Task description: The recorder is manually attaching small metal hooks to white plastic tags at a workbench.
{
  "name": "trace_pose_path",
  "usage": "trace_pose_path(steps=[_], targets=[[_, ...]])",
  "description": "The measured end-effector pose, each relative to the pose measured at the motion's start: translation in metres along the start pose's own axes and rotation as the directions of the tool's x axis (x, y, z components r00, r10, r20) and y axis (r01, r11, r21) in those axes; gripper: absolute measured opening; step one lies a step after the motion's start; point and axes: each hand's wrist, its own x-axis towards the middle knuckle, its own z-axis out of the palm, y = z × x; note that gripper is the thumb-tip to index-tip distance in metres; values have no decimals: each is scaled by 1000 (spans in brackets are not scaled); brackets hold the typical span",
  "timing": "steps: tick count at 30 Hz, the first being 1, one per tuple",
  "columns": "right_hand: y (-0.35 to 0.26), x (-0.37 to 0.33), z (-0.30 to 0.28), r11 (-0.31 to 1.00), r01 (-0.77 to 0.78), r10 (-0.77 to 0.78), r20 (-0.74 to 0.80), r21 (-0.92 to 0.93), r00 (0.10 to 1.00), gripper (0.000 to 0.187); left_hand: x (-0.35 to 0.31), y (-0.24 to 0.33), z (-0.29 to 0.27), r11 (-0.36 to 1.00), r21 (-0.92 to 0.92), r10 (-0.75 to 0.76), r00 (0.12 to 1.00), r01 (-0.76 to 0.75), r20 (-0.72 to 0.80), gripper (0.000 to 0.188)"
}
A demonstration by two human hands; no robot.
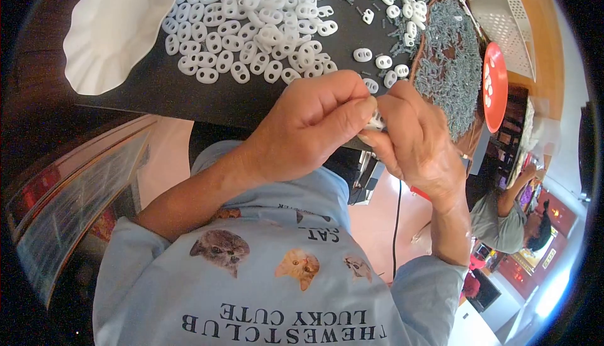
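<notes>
L hand [308, 126], R hand [418, 135] close, forearms [195, 198] angled in; fingers [345, 88] curled, prob. touching.

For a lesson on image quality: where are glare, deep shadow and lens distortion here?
Head view: white glare at lower right, below the co-worker; head view: grainy darkness at far left; head view: fisheye bowing on the framed panel, with black corners.

Lettering, by item:
1. Light blue shirt [251, 289], 6 o'clock: two large lines of dark capitals [308, 332], Latin alphabet, upside down in this view.
2. Same shirt, higher, between 5 and 6 o'clock: smaller dark capitals [324, 237], likewise inverted; a tiny line [299, 207] above.
3. Red disc [497, 108], between 2 and 3 o'clock: white marks, unclear whether lettering.
4. Pale plaque [549, 258], near 4 o'clock: dark marks, too small to read.
</notes>
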Motion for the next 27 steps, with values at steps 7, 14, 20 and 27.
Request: trace_pose_path(steps=[7,14,20,27], targets=[[-4,10,-1,1000,4,-3,-58,5,998,36,1,-6,6,998,-49,28,996,-32,-86,19],[-2,9,4,1000,18,-19,-74,-16,997,36,0,0,2,999,16,43,998,-43,-40,16],[0,0,7,1000,-8,8,61,-9,998,33,2,-2,0,990,132,39,999,-40,9,17],[1,-3,11,999,3,-5,50,46,999,31,5,-5,4,971,216,106,994,-99,-18,18]])
